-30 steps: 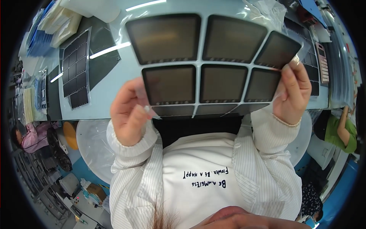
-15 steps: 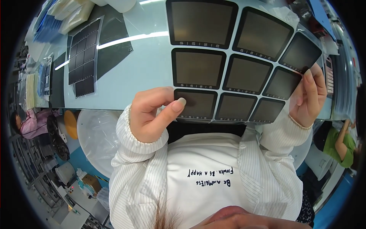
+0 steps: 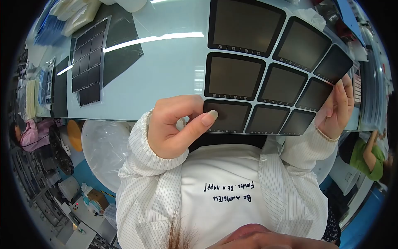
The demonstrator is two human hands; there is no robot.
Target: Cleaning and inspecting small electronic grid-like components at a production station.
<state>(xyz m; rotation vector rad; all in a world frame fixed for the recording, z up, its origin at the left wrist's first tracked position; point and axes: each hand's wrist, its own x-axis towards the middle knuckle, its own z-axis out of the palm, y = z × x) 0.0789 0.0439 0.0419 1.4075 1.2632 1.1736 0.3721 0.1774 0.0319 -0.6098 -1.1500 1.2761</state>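
Note:
Raised in front of me is a clear sheet of dark-tinted panels, its rectangles set in rows with black borders and small marks along their lower edges. My left hand pinches the sheet's lower left corner, thumb on the front and curled fingers behind. At the right edge my right hand grips the sheet too, its thumb near the edge and part of the fingers hidden behind it. On the table to the left lies a similar sheet of dark panels, partly over a dark flat piece.
The glossy pale table reflects a bright light strip. Plastic-wrapped stacks stand at its far left, blue-grey stacked sheets at the right. A round, plastic-lined bin is below the table's left front edge. Other people are at both sides.
The held sheet has shifted right and turned slightly, my left hand moving right with it. My right hand keeps nearly the same place. The sheet on the table looks almost unmoved.

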